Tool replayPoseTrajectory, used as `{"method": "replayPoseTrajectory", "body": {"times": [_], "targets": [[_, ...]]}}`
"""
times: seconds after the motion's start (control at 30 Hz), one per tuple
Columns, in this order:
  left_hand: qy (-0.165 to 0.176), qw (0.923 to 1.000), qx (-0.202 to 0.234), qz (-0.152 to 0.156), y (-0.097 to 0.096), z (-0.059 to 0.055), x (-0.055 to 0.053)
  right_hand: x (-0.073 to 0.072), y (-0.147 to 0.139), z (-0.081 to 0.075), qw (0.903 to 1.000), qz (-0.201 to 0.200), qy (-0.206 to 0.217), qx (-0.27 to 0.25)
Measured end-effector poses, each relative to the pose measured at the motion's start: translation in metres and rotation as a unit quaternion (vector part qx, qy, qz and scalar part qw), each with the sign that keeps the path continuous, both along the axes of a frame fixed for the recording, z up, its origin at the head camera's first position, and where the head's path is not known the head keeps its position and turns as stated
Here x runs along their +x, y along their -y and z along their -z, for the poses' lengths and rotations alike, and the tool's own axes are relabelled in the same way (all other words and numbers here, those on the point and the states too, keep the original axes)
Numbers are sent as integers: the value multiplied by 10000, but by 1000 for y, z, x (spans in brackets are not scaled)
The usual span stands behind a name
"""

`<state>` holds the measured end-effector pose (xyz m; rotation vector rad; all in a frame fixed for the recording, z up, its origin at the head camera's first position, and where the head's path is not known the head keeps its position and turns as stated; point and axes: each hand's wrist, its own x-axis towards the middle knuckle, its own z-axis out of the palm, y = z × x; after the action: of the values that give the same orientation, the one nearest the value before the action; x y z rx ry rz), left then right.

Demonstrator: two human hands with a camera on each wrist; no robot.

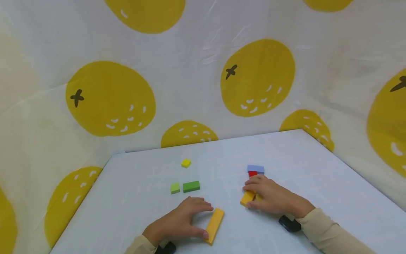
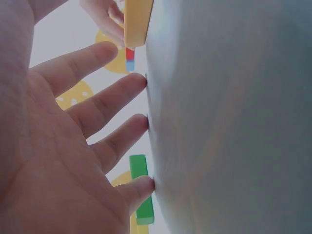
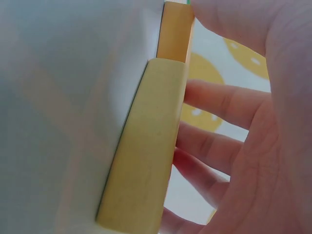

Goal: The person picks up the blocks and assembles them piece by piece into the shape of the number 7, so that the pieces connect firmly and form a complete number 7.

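My left hand rests on the white table with its fingers spread. Its thumb touches the near end of a long orange block, while the fingertips lie at the tabletop. Over to the right, my right hand pinches a shorter orange block between thumb and index finger. Directly against that block lies a long pale yellow block, mostly hidden under the palm in the head view. A red block and a blue block sit just beyond the right fingers, the red one partly covered.
Toward the left of the table lie a light green block, a longer green block and a small yellow block farther back. A white curtain printed with yellow fruit hangs behind the table's far edge.
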<state>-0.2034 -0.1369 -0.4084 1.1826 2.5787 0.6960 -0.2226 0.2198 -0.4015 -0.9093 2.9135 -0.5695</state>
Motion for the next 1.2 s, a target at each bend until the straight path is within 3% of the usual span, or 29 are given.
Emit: {"method": "replayPoseTrajectory", "body": {"times": [0.13,0.33,0.7,0.93,1.2], "targets": [[17,10000,45,47,0,3,0,0,2,1,9999,94,53,65],[508,9985,174,98,-5,6,2,5,3,1,9998,68,140,92],[286,9993,-13,259,-13,4,-5,3,5,-3,9999,130,38,107],[397,9991,-79,84,-14,8,-4,-1,4,-1,9998,79,72,156],[477,9987,-114,100,-16,3,-2,0,5,3,9999,134,-5,93]]}}
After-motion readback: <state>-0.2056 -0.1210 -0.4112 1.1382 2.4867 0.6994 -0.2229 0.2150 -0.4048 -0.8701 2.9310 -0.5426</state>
